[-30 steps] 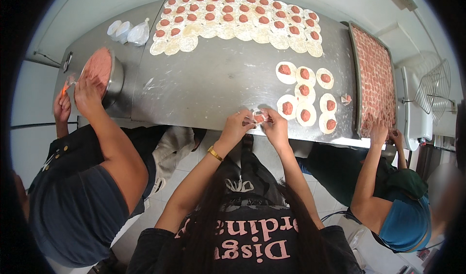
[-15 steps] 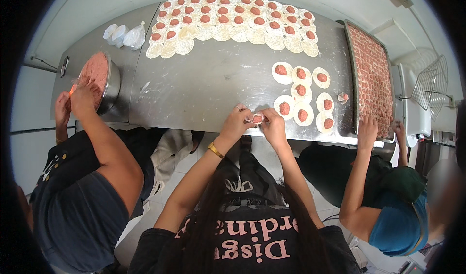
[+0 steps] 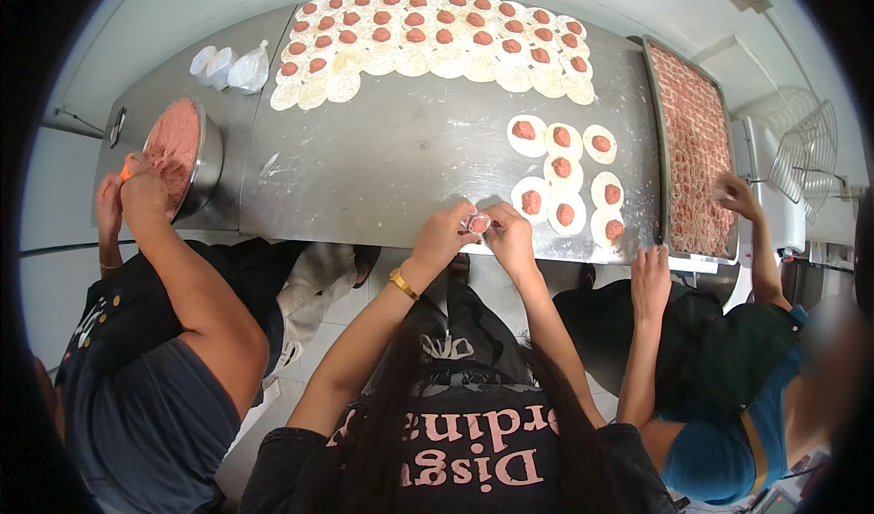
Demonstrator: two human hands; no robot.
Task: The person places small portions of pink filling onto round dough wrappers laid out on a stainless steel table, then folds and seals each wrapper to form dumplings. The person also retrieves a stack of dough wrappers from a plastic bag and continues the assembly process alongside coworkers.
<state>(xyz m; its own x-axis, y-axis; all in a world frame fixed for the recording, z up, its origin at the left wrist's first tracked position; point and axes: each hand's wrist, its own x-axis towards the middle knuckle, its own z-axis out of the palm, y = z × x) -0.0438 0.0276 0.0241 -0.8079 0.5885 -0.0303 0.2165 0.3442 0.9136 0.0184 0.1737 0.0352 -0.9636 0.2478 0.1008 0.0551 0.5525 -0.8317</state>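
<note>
At the near edge of the steel table (image 3: pixel 364 173), I hold a small dumpling (image 3: pixel 478 225), its thin wrapper gathered round pink meat filling that still shows at the top. My left hand (image 3: pixel 442 236) is closed on its left side, with a gold watch at the wrist. From the right, my right hand (image 3: pixel 511 239) pinches the wrapper's edge. Just right of my hands lie several round wrappers (image 3: pixel 564 175), each with a lump of meat filling (image 3: pixel 531 202) on it.
Overlapping wrappers (image 3: pixel 437 61), most with filling, cover the far side. A large tray of dumplings (image 3: pixel 687 104) stands right. At left, a co-worker's hand (image 3: pixel 146 191) works at a metal bowl (image 3: pixel 211 163) of meat. Another co-worker's hands (image 3: pixel 650 282) are near the tray.
My fingers have drawn the wrapper into a rounder cup. A dumpling lying left of the tray is gone. The right co-worker's hands have moved apart, one up over the tray.
</note>
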